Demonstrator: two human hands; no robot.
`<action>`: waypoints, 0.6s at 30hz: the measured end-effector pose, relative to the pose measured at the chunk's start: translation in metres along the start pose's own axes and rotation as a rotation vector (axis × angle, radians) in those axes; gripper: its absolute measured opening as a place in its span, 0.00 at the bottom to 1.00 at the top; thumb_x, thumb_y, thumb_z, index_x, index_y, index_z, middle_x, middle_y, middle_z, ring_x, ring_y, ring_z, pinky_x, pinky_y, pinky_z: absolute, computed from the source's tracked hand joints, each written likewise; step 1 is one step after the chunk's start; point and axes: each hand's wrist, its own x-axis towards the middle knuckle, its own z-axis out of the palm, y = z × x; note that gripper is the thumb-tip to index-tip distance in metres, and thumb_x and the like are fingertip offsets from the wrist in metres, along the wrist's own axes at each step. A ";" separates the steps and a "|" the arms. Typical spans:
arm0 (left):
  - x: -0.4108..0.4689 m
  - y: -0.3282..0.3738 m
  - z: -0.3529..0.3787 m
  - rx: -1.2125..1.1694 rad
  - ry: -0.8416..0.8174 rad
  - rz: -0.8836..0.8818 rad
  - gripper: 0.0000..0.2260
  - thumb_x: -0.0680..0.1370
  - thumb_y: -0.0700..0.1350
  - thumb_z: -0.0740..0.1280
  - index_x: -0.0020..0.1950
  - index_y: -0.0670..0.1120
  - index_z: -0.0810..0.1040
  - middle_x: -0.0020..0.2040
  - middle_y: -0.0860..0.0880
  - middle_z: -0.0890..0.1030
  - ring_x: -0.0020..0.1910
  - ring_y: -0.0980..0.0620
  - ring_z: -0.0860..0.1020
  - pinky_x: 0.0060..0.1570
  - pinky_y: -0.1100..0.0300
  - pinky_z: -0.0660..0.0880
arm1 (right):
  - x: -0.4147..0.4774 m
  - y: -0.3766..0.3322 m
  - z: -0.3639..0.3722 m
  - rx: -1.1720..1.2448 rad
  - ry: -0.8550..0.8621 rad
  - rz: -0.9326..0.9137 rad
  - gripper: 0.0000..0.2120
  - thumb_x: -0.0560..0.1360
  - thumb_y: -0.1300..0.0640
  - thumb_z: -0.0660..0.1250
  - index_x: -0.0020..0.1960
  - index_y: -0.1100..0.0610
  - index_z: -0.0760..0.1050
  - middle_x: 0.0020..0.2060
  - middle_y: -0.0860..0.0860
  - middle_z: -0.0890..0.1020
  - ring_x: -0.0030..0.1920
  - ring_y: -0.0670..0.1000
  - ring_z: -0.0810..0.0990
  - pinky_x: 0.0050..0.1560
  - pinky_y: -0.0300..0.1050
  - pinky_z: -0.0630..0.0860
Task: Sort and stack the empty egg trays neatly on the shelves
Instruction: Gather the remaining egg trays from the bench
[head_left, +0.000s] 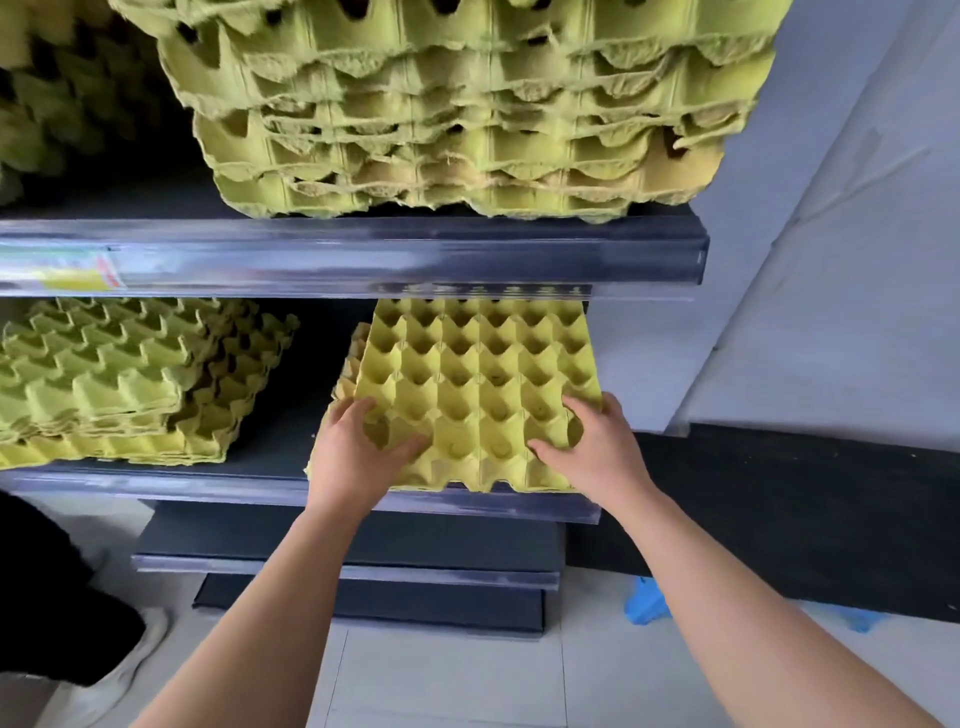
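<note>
A yellow-green egg tray (478, 384) lies on the right part of the middle shelf (260, 486), on top of at least one more tray whose edge shows at its left. My left hand (358, 452) grips its front left corner with the thumb in a cup. My right hand (592, 447) holds the front right corner, fingers pressed onto the cups. A low stack of trays (130, 384) sits on the same shelf at the left. A taller, ragged stack (457, 104) fills the upper shelf (363, 254).
More trays (47, 104) stand in shadow at the upper left. Lower dark shelves (343, 566) jut out below. A person's dark trouser leg and pale shoe (114, 670) are at the lower left. A blue object (644, 603) lies on the tiled floor by the grey wall.
</note>
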 end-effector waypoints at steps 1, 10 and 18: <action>0.005 -0.004 0.000 0.010 -0.003 -0.004 0.37 0.68 0.58 0.75 0.72 0.46 0.68 0.71 0.51 0.67 0.66 0.50 0.70 0.57 0.60 0.67 | 0.004 -0.003 0.004 -0.008 -0.009 0.007 0.39 0.67 0.37 0.71 0.72 0.53 0.66 0.66 0.55 0.66 0.63 0.56 0.73 0.65 0.50 0.70; 0.034 -0.024 0.011 0.061 -0.082 -0.045 0.34 0.66 0.60 0.75 0.67 0.46 0.73 0.68 0.51 0.71 0.63 0.51 0.72 0.50 0.62 0.65 | 0.028 -0.003 0.027 -0.021 -0.136 0.069 0.40 0.67 0.36 0.69 0.73 0.53 0.65 0.68 0.57 0.65 0.66 0.57 0.71 0.67 0.53 0.69; 0.042 -0.039 0.027 0.164 -0.124 -0.044 0.29 0.68 0.62 0.73 0.61 0.46 0.75 0.72 0.48 0.68 0.64 0.47 0.71 0.52 0.56 0.73 | 0.039 -0.001 0.030 -0.148 -0.144 0.043 0.35 0.71 0.36 0.65 0.73 0.51 0.65 0.72 0.60 0.60 0.70 0.60 0.64 0.69 0.55 0.66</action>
